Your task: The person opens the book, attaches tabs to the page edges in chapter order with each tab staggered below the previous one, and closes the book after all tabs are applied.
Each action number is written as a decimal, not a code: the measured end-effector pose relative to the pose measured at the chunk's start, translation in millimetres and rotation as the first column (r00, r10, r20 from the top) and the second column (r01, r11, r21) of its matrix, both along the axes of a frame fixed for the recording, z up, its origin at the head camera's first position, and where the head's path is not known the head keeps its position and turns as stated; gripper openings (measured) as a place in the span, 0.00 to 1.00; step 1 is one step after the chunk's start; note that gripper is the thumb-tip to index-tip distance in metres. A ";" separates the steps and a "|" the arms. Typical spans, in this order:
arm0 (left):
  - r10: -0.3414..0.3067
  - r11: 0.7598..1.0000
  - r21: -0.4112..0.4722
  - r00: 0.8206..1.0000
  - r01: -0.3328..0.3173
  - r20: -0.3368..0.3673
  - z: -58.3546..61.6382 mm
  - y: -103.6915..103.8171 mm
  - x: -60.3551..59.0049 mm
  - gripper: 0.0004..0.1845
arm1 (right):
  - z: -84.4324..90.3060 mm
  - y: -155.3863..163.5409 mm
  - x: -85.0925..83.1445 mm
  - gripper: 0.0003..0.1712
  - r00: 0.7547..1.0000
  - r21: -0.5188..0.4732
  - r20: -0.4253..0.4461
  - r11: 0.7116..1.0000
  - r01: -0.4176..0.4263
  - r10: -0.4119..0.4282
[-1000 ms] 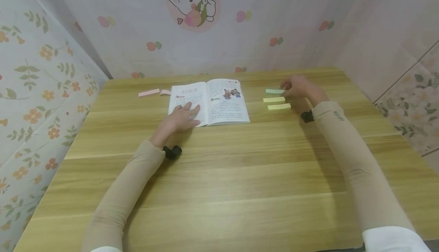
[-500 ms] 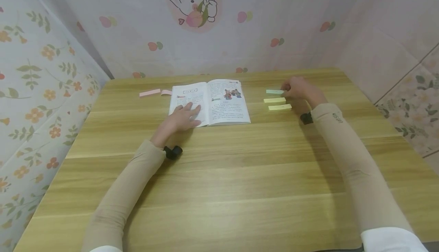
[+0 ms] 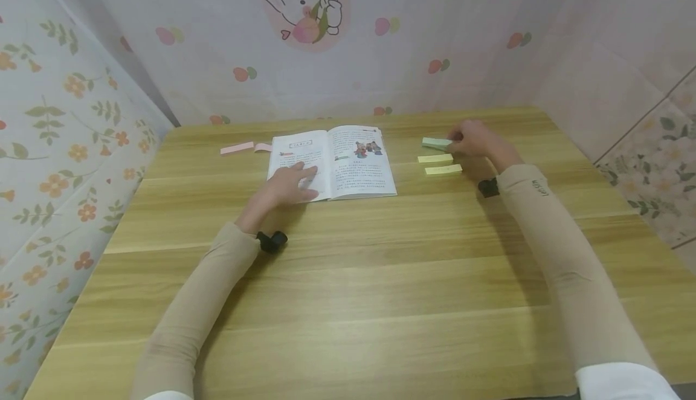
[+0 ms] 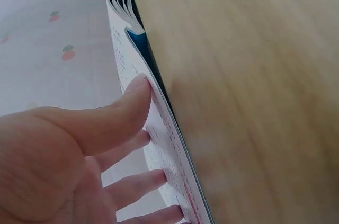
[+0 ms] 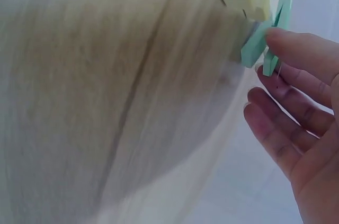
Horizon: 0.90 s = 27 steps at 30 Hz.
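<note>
Both arms reach forward from the lower edge of the head view in beige sleeves, each with a small black device at the wrist; the left hand (image 3: 287, 185) lies palm down left of centre, fingers straight and spread, thumb out to the side; the right hand (image 3: 478, 139) sits in the upper right, fingers bent, thumb and fingertips (image 5: 288, 49) pinching at their ends

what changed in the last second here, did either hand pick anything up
The right hand has taken hold of the green sticky note pad: its near end now looks lifted off the table, where it lay flat before, with a sheet peeling up at the fingertips. The left hand stays flat on the open book; the two yellow pads and pink pads have not moved.
</note>
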<state>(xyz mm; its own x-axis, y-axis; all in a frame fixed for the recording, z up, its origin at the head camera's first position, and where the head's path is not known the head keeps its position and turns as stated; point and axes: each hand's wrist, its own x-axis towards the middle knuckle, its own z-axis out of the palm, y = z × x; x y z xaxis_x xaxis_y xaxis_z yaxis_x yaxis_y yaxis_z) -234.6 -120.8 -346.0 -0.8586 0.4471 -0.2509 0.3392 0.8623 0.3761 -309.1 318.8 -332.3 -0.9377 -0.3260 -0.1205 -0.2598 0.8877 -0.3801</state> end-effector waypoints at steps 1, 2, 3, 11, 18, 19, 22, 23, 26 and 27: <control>0.006 1.000 0.011 1.000 -0.006 -0.003 -0.1 0.1 -0.7 0.35 | 0.7 0.3 0.1 0.16 1.000 -0.005 0.002 1.000 0.009 -0.009; 0.012 1.000 0.021 1.000 -0.012 -0.009 -0.3 0.2 -1.3 0.34 | 1.4 0.4 0.2 0.17 1.000 -0.011 0.003 1.000 0.017 -0.017; 0.021 0.999 0.031 1.000 -0.021 -0.014 -0.5 0.1 -1.8 0.34 | 1.7 0.5 0.1 0.17 1.000 -0.015 0.001 1.000 0.027 -0.026; 0.091 0.989 0.128 0.990 -0.077 -0.108 -1.3 1.2 -3.3 0.26 | 9.6 -1.1 2.0 0.21 0.998 -0.066 -0.005 0.996 0.065 -0.066; 0.173 0.963 0.234 0.974 -0.136 -0.144 1.9 1.5 -2.2 0.23 | 22.3 -2.7 4.3 0.23 0.997 -0.091 -0.065 0.995 0.032 -0.038; 0.184 0.959 0.241 0.973 -0.147 -0.141 2.4 1.5 -2.0 0.23 | 23.9 -3.3 4.5 0.22 0.997 -0.090 -0.074 0.996 0.026 -0.032; 0.202 0.954 0.253 0.969 -0.162 -0.142 3.9 2.1 -2.6 0.22 | 27.9 -5.1 6.0 0.21 0.995 -0.091 -0.102 0.996 0.002 -0.011; 0.205 0.953 0.255 0.967 -0.162 -0.150 4.1 2.5 -3.3 0.22 | 28.9 -5.6 6.9 0.21 0.994 -0.094 -0.111 0.996 -0.006 -0.005; 0.220 0.950 0.263 0.961 -0.171 -0.170 5.3 3.6 -5.4 0.25 | 31.3 -7.4 9.8 0.19 0.991 -0.104 -0.133 0.994 -0.017 0.003; 0.227 0.947 0.269 0.959 -0.176 -0.171 5.9 4.0 -5.8 0.26 | 32.4 -8.2 11.4 0.18 0.990 -0.108 -0.140 0.994 -0.019 0.004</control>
<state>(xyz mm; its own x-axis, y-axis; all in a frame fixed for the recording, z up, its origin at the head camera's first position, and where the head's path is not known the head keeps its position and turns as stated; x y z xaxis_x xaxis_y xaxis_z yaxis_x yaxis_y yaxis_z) -240.4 -116.8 -340.0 -0.9579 0.2856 0.0296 0.2572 0.8076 0.5307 -297.7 310.6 -299.9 -0.9389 -0.3409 0.0474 -0.3268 0.8398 -0.4336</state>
